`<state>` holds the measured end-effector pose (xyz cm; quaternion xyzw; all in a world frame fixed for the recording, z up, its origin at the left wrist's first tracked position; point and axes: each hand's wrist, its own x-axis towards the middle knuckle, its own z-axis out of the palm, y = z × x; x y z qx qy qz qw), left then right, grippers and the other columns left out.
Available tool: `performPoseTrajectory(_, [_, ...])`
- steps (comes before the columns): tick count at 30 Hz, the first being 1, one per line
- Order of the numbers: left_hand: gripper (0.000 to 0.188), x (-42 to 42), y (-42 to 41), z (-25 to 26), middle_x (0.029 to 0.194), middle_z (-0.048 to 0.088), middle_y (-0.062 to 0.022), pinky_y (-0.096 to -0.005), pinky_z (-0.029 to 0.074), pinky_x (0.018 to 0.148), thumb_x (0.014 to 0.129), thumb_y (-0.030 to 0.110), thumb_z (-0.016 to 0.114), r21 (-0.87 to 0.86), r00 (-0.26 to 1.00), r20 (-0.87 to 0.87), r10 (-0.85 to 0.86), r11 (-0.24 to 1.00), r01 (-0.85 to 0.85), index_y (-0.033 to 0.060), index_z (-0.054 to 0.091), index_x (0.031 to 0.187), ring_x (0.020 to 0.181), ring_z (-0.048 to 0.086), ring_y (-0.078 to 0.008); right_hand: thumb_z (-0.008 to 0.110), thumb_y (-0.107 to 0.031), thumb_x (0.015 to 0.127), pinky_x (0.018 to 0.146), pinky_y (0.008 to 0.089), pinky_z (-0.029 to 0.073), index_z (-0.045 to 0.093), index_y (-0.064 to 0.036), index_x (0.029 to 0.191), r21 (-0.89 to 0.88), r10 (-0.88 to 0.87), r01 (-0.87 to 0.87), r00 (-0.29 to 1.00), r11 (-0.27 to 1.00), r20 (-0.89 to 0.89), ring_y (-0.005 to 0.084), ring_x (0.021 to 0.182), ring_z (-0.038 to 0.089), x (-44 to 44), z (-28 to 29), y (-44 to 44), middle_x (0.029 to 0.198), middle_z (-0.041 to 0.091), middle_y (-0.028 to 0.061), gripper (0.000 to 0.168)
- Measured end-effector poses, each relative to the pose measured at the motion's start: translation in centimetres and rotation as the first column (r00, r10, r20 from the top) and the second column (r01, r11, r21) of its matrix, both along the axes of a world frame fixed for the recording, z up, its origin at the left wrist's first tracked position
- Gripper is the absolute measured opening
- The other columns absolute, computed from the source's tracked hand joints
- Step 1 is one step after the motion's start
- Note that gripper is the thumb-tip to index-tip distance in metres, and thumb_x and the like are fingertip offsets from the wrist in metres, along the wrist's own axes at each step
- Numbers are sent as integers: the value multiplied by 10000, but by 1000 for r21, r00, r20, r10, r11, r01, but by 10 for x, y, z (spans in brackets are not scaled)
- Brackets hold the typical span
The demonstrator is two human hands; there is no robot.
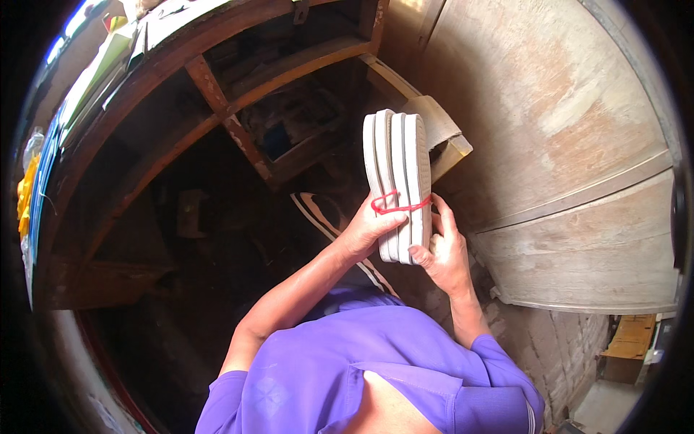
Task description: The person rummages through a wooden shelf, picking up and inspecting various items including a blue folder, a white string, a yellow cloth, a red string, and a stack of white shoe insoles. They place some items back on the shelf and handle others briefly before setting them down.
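Observation:
A bundle of several white shoe soles stands upright on edge between my two hands, pressed side by side. A red cord runs across the lower half of the stack. My left hand grips the bundle from the left, its thumb lying over the front just under the cord. From the right, my right hand holds the lower part, with the thumb near the bottom edge and the fingers by the cord at the side. Part of each hand is hidden behind the soles.
An old wooden frame with compartments fills the dark upper left. Beyond the bundle juts a torn cardboard piece. A large pale wooden panel covers the right. Below it, a cardboard box shows at lower right.

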<state>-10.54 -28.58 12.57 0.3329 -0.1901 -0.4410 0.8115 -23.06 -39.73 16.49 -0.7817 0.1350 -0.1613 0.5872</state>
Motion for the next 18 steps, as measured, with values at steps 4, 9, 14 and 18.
performPoseTrajectory(4, [677, 1, 0, -9, 1115, 573, -85, -311, 448, 901, 714, 317, 764, -12, 999, 41, -20, 1000, 20, -23, 472, 1221, 1009, 559, -157, 764, -294, 709, 829, 333, 510, 255, -56, 1389, -49, -21, 18, 998, 999, -51, 257, 1024, 609, -2, -2, 3, 1158, 566, 205, 882])
performPoseTrajectory(9, [801, -1, -5, -19, 1127, 569, -79, -307, 436, 905, 670, 458, 787, -15, 994, 108, -25, 1000, 27, -27, 474, 1225, 1026, 542, -148, 723, -174, 696, 820, 324, 517, 260, -64, 1388, -5, -70, 71, 997, 997, 23, 245, 968, 632, -1, -2, 9, 1075, 598, 184, 840])
performPoseTrajectory(14, [817, 0, -4, -17, 1136, 564, -84, -310, 436, 910, 671, 492, 775, -12, 990, 134, -44, 999, 46, -19, 471, 1231, 1043, 534, -155, 724, -153, 673, 811, 322, 521, 278, -64, 1380, -46, -82, 84, 996, 995, 32, 237, 938, 641, 0, -1, 6, 1056, 602, 181, 841])
performPoseTrajectory(18, [936, 2, 0, -8, 1236, 478, -96, -343, 412, 954, 655, 551, 758, -17, 992, 41, -120, 993, 121, 26, 351, 1314, 1131, 478, -187, 738, -166, 661, 807, 329, 524, 290, -67, 1375, -97, -87, 90, 996, 991, 35, 249, 945, 643, 1, 3, 7, 1078, 604, 188, 849])
